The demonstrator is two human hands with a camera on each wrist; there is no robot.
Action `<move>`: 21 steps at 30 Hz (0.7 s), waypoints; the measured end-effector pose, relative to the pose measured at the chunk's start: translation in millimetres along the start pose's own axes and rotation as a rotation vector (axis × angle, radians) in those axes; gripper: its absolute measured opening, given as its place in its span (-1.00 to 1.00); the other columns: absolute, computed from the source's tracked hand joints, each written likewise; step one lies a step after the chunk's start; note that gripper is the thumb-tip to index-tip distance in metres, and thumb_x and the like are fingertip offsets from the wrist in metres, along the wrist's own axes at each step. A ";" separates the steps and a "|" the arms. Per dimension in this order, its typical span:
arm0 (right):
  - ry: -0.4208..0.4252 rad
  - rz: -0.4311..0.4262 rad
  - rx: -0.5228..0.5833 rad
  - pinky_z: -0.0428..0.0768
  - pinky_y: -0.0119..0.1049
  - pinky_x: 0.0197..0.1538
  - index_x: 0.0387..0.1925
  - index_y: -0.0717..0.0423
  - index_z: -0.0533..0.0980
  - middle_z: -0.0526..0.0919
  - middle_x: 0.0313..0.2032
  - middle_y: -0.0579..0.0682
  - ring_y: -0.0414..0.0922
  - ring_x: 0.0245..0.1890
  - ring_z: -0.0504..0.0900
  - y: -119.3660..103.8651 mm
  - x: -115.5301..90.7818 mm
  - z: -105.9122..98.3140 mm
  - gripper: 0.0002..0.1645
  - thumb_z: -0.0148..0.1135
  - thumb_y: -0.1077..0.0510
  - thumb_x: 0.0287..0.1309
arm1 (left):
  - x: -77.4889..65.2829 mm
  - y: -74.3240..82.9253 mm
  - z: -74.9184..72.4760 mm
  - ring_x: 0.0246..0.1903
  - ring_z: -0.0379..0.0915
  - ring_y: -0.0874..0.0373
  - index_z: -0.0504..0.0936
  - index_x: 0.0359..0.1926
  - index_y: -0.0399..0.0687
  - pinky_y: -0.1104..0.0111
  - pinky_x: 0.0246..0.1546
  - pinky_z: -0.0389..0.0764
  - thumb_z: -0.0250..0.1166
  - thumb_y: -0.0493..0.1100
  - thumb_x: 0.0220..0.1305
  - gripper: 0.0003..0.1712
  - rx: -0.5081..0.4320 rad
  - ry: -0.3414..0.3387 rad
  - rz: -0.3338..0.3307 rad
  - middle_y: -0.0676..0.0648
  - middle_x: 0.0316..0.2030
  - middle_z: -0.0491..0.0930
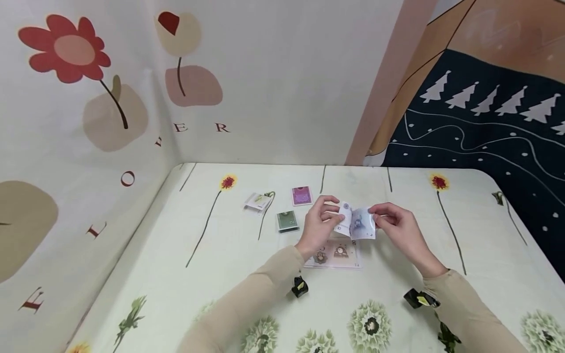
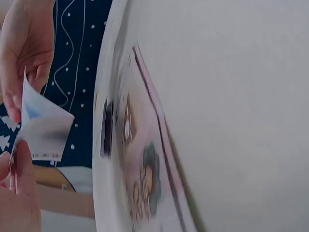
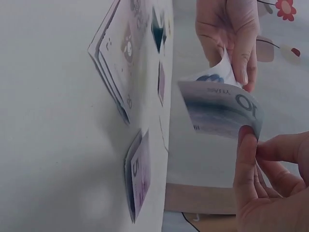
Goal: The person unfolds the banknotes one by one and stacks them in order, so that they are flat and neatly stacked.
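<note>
A bluish play-money 10 note (image 1: 364, 223) with a crease across it is held above the table between both hands. My left hand (image 1: 319, 221) pinches its left end between thumb and fingers. The right hand (image 1: 399, 229) pinches the opposite end. In the right wrist view the note (image 3: 217, 108) bends into a fold and shows "10" and "YUAN". Just below the hands a stack of brownish-pink notes (image 1: 341, 255) lies flat, partly covered by the left hand and sleeve.
Farther back lie a folded green note (image 1: 288, 220), a folded purple note (image 1: 302, 195) and a folded pale note (image 1: 257, 201). A flower-print cloth (image 1: 212, 294) covers the table. Patterned curtains hang behind and at the left. Small black devices (image 1: 300, 287) sit at both wrists.
</note>
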State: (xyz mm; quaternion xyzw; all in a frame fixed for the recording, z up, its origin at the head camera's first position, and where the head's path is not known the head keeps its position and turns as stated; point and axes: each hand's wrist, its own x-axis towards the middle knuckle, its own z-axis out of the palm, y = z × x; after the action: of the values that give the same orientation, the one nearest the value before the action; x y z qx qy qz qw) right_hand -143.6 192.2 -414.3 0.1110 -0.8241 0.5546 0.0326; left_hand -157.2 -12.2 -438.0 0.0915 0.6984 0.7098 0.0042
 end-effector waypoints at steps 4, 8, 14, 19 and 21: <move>0.010 0.029 -0.014 0.55 -0.55 -0.26 -0.05 0.42 0.53 0.62 -0.13 0.33 -0.37 -0.30 0.60 2.3 2.5 -1.2 -0.74 0.16 0.40 0.23 | 2.8 -0.4 -10.3 -0.20 0.61 0.04 0.50 -0.04 -0.29 0.36 -0.14 0.62 0.25 -0.52 0.18 -0.68 0.018 -0.010 0.008 -0.20 -0.16 0.59; 0.000 0.046 -0.026 0.52 -0.58 -0.23 -0.03 0.41 0.53 0.61 -0.08 0.31 -0.36 -0.26 0.58 5.7 3.9 -2.1 -0.72 0.17 0.39 0.22 | 3.0 -4.7 -19.5 -0.18 0.61 0.03 0.54 -0.11 -0.32 0.39 -0.14 0.62 0.25 -0.51 0.18 -0.76 0.053 -0.028 -0.017 -0.21 -0.15 0.57; -0.023 0.058 -0.009 0.54 -0.57 -0.20 -0.02 0.41 0.52 0.59 -0.06 0.32 -0.34 -0.24 0.58 11.0 4.9 -2.3 -0.71 0.18 0.40 0.21 | 2.2 -9.7 -35.7 -0.13 0.59 -0.13 0.53 -0.08 -0.40 0.35 -0.15 0.63 0.25 -0.50 0.18 -0.75 0.076 -0.039 -0.047 -0.32 -0.10 0.55; -0.028 0.075 -0.023 0.54 -0.57 -0.21 -0.03 0.39 0.54 0.62 -0.12 0.29 -0.26 -0.24 0.62 12.7 7.5 -1.3 -0.71 0.20 0.35 0.22 | 2.1 -8.4 -50.4 -0.14 0.60 -0.07 0.55 -0.09 -0.39 0.38 -0.14 0.62 0.25 -0.50 0.18 -0.75 0.094 -0.016 -0.091 -0.29 -0.11 0.56; -0.029 0.082 -0.027 0.55 -0.56 -0.20 -0.03 0.39 0.55 0.63 -0.13 0.27 -0.23 -0.23 0.63 13.1 8.3 -1.5 -0.71 0.21 0.35 0.22 | 2.2 -8.8 -55.1 -0.15 0.59 -0.04 0.56 -0.10 -0.38 0.38 -0.14 0.62 0.25 -0.50 0.18 -0.76 0.117 -0.015 -0.102 -0.26 -0.13 0.57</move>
State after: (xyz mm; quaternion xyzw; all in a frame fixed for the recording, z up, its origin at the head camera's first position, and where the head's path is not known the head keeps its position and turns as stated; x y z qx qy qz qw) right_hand -154.6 197.0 -424.1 0.0848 -0.8358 0.5425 -0.0007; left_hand -167.9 -66.3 -446.9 0.0615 0.7422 0.6661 0.0403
